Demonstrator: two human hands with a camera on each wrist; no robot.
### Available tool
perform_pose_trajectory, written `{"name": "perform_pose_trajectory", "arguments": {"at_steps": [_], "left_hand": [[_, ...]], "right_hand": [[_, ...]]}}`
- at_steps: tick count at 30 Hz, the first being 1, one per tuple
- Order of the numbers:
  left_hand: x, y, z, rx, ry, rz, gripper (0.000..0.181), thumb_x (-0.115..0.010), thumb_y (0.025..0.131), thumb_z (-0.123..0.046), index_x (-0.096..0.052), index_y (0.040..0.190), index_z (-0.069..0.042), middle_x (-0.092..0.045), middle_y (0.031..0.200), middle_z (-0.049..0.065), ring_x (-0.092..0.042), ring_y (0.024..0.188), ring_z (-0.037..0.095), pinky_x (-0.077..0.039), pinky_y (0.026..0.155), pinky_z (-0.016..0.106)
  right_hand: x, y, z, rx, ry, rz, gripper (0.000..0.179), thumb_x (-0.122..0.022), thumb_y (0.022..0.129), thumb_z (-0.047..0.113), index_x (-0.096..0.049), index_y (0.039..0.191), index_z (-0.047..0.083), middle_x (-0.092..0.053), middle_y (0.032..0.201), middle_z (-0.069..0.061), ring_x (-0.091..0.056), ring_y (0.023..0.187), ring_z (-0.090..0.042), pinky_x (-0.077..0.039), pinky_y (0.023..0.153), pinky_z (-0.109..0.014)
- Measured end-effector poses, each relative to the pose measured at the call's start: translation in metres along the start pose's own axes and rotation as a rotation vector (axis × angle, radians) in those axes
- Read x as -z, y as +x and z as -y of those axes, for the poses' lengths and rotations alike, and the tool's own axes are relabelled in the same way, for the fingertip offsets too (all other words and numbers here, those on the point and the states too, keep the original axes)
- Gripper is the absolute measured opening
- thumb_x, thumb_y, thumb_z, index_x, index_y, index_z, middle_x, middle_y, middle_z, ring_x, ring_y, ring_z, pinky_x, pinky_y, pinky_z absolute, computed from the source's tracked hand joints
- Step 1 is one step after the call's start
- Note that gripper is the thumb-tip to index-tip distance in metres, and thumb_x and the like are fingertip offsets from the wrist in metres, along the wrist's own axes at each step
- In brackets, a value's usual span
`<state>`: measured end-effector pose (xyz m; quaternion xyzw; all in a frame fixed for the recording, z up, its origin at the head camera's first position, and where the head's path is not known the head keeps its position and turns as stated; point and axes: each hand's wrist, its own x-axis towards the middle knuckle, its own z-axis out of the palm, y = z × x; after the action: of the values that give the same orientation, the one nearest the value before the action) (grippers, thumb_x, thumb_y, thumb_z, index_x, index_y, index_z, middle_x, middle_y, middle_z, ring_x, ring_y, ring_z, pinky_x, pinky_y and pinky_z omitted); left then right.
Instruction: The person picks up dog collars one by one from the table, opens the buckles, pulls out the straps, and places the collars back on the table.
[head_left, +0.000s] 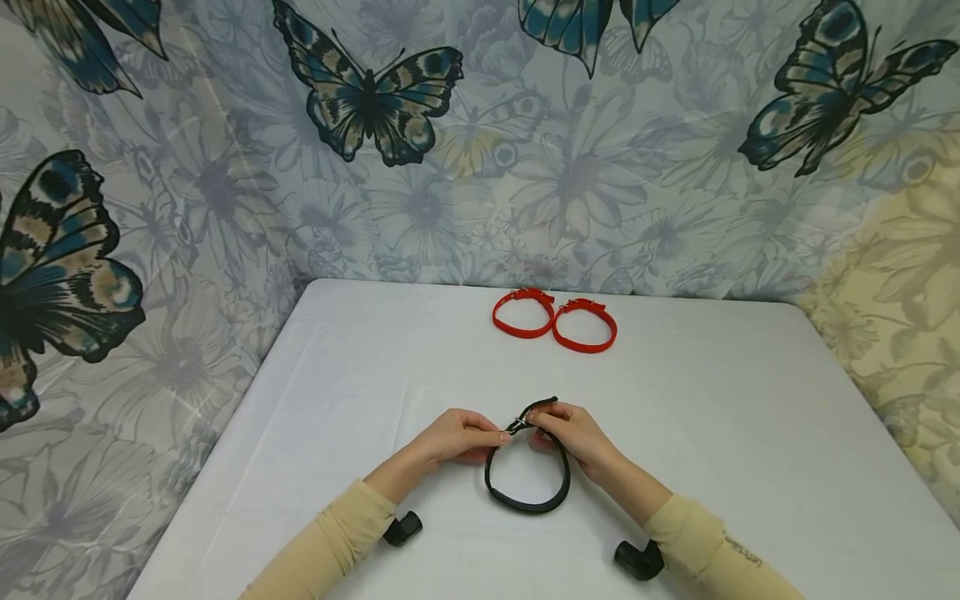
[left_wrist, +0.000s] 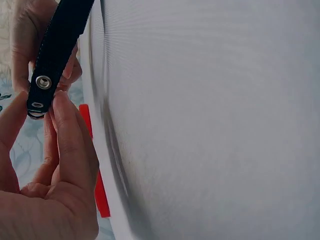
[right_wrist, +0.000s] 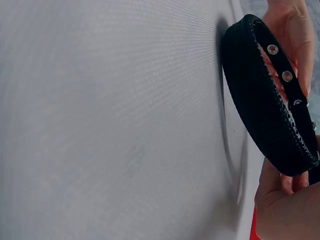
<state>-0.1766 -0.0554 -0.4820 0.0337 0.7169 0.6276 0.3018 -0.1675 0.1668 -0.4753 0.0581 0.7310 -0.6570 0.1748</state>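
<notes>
left hand (head_left: 459,437) and right hand (head_left: 576,433), fingers (left_wrist: 71,145) nearly closed, pinched a black collar (head_left: 531,507) around what looked like its buckle (head_left: 521,422); two red collars (head_left: 523,333) lay beyond it.

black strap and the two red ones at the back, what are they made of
Black strap: perhaps leather or imitation leather, with a dark, mostly dull face and stitched edge. Its eyelets look like polished metal: silvery, with glints.

Left red strap and right red strap: possibly similar, smooth-looking and holding their loops, but too small to tell.
</notes>
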Motion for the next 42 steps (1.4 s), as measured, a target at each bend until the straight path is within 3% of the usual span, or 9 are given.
{"name": "perform_pose_trajectory", "arguments": {"at_steps": [8,21,31,36,42], "left_hand": [[0.001,0.000,-0.001,-0.032,-0.028,0.012,0.027,-0.079,0.083,-0.024,-0.073,0.104,-0.008,-0.074,0.095,0.006,-0.069,0.081,0.014,-0.057,0.067,0.028],[0.002,-0.003,-0.002,-0.038,-0.019,0.034,0.029,-0.077,0.085,-0.022,-0.071,0.112,-0.011,-0.071,0.088,0.001,-0.064,0.073,0.011,-0.056,0.064,0.026],[0.001,-0.005,0.000,-0.059,-0.035,0.050,0.026,-0.076,0.085,-0.017,-0.071,0.108,-0.007,-0.071,0.090,0.002,-0.065,0.076,0.011,-0.056,0.065,0.028],[-0.002,-0.004,-0.001,-0.063,-0.025,0.046,0.025,-0.077,0.085,-0.020,-0.072,0.105,-0.005,-0.073,0.096,0.003,-0.067,0.083,0.013,-0.057,0.070,0.030],[-0.005,-0.003,-0.002,-0.058,-0.003,0.017,0.024,-0.079,0.083,-0.024,-0.074,0.099,-0.006,-0.074,0.091,0.004,-0.066,0.078,0.012,-0.056,0.069,0.030]], "right_hand": [[0.002,0.002,-0.002,-0.007,0.016,-0.016,0.023,-0.066,0.091,0.014,-0.067,0.103,-0.005,-0.062,0.082,-0.005,-0.059,0.077,-0.012,-0.055,0.070,-0.024],[0.003,0.000,-0.002,-0.024,0.081,-0.039,0.019,-0.067,0.090,0.013,-0.069,0.099,-0.004,-0.062,0.083,-0.003,-0.062,0.074,-0.011,-0.056,0.070,-0.024],[0.000,-0.004,-0.004,-0.043,0.114,-0.063,0.023,-0.067,0.092,0.014,-0.069,0.104,-0.004,-0.064,0.080,-0.001,-0.062,0.067,-0.010,-0.056,0.066,-0.024],[-0.001,-0.007,-0.004,-0.029,0.105,-0.047,0.023,-0.066,0.091,0.012,-0.069,0.104,-0.006,-0.063,0.079,-0.001,-0.062,0.068,-0.010,-0.056,0.066,-0.024],[-0.004,-0.010,-0.003,-0.009,0.082,-0.003,0.018,-0.066,0.090,0.012,-0.070,0.098,-0.003,-0.060,0.081,-0.002,-0.060,0.073,-0.011,-0.056,0.070,-0.024]]}}
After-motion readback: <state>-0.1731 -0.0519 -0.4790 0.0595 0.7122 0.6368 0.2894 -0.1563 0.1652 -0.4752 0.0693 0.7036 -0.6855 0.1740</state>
